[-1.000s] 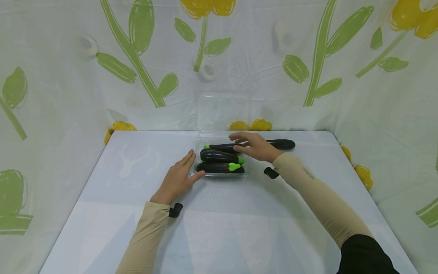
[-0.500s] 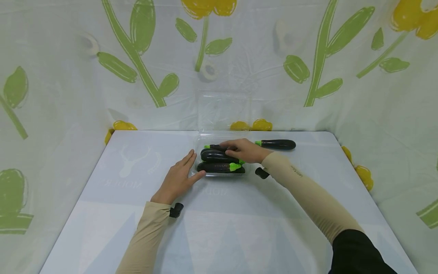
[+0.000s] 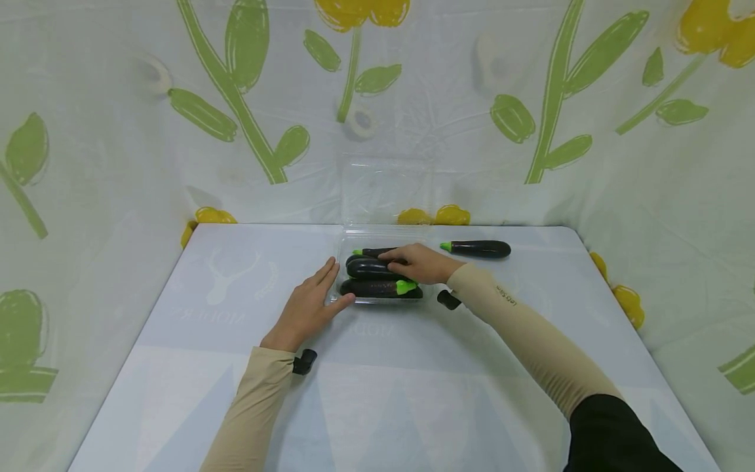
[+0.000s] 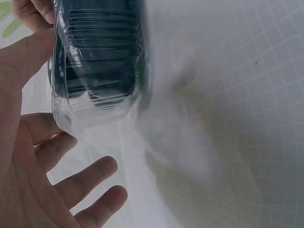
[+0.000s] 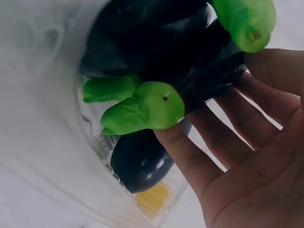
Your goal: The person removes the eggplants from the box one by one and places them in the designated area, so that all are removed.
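Several dark eggplants lie in a clear plastic clamshell container [image 3: 344,246] near the table's back edge, one upper eggplant [image 3: 367,267] in the middle, another front eggplant [image 3: 374,288] with a bright green cap. My left hand [image 3: 303,308] rests at the container's left side; the left wrist view shows its thumb and a finger [image 4: 54,147] at the clear wall, other fingers spread. My right hand [image 3: 427,263] lies over the middle and back eggplants. In the right wrist view its extended fingers [image 5: 221,135] touch a dark eggplant; green caps [image 5: 164,104] show beside them.
Another eggplant [image 3: 480,249] lies on the white table [image 3: 377,393] to the container's right. The clear lid [image 3: 386,187] stands raised behind, against the flower-patterned curtain [image 3: 436,131].
My right hand has moved left and slightly down onto the eggplants in the container, uncovering the green cap of the eggplant outside. My left hand stays put.
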